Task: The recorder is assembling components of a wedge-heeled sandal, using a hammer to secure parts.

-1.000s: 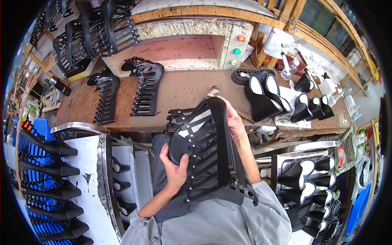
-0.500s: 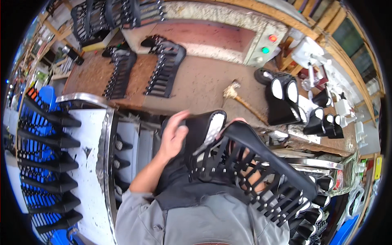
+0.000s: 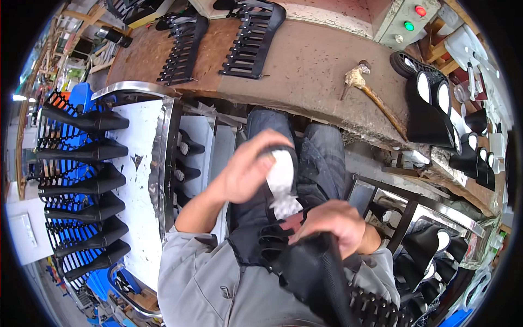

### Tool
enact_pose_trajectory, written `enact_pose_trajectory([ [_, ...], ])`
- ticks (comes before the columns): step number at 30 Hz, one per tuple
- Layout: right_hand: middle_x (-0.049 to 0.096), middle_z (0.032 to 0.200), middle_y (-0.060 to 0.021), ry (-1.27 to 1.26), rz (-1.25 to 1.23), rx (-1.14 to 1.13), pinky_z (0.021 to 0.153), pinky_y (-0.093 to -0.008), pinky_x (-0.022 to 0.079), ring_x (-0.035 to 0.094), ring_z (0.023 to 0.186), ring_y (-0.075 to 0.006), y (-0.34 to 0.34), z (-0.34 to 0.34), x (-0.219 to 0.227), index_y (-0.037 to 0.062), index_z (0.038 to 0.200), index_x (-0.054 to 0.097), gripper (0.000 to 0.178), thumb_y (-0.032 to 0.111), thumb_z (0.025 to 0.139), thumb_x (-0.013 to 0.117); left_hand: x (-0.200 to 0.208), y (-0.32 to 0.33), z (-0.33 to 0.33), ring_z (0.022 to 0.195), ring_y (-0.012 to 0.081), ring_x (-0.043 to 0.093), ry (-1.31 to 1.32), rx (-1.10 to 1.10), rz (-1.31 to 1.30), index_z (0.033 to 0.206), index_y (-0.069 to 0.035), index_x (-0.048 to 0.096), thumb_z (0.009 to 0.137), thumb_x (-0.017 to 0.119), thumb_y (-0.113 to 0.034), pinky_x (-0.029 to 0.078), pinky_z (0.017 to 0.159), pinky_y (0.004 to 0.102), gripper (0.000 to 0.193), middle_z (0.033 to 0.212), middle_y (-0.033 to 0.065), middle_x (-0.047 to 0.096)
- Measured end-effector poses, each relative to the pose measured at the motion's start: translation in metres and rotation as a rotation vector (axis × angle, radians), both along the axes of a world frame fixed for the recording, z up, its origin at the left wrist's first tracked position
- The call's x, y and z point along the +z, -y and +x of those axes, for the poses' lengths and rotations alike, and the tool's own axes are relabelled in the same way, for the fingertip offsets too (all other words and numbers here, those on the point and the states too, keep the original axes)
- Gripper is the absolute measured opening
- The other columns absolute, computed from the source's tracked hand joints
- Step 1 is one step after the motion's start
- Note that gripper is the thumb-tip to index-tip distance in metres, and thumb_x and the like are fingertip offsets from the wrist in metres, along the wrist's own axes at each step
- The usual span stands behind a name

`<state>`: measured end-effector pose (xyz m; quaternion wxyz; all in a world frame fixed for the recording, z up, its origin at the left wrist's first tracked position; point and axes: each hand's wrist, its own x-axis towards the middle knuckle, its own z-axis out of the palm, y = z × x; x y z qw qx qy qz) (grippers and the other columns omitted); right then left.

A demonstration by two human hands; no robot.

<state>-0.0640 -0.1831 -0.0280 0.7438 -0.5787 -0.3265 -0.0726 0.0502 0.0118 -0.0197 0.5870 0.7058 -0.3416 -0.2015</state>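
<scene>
The brown tabletop (image 3: 310,60) curves across the top of the view, worn and scuffed. On it lie two flat black strappy boot uppers (image 3: 251,35), side by side near the far edge, a wooden-handled hammer (image 3: 376,101) lying apart on bare wood, and to the right a group of black boots with white oval patches (image 3: 430,103).

At the left stands a blue wire rack (image 3: 54,180) holding a column of tall black boot shafts (image 3: 81,182), each laid on its side with the toe pointing right. Beside it a white metal-edged cart (image 3: 139,180) carries smaller black pieces on its inner shelves (image 3: 188,161). At the lower right another metal rack (image 3: 414,218) holds more black boots with white patches, partly hidden.

The person sits with jeans-clad legs (image 3: 305,147) under the tabletop and grey sleeves (image 3: 207,278) in the foreground. The right hand (image 3: 327,223) is clenched around the top of a black strappy boot (image 3: 321,278) resting over the lap, close to the camera and blurred. The left hand (image 3: 245,169) is closed on a crumpled wad of white paper (image 3: 283,182), held just above the boot's opening.
</scene>
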Motion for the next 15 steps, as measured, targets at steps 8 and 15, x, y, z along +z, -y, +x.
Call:
enact_pose_trajectory([
  [8,0.067,0.094,-0.0113,0.069,-0.098,0.017,0.064,-0.0345,0.053,0.068,0.077,-0.0275,-0.012,0.0,0.014,-0.0035,0.114,0.057,0.048,0.02,0.077,0.076,0.019,-0.001,-0.009,0.099,0.0254,0.055,0.042,-0.088,-0.045,0.105,0.003,0.054,0.091,0.055,-0.039,0.042,0.091,0.0378,0.044,0.102,0.0155,0.059],
  [15,0.069,0.09,-0.0182,0.013,-0.123,0.051,0.076,-0.0462,0.058,0.068,0.073,-0.0276,-0.007,-0.007,0.023,-0.0091,0.105,0.057,0.028,0.008,0.086,0.067,0.025,0.001,-0.004,0.082,0.0257,0.06,0.087,-0.093,0.062,0.099,0.001,0.054,0.089,0.064,-0.017,0.046,0.073,0.0351,0.023,0.092,0.0132,0.059],
])
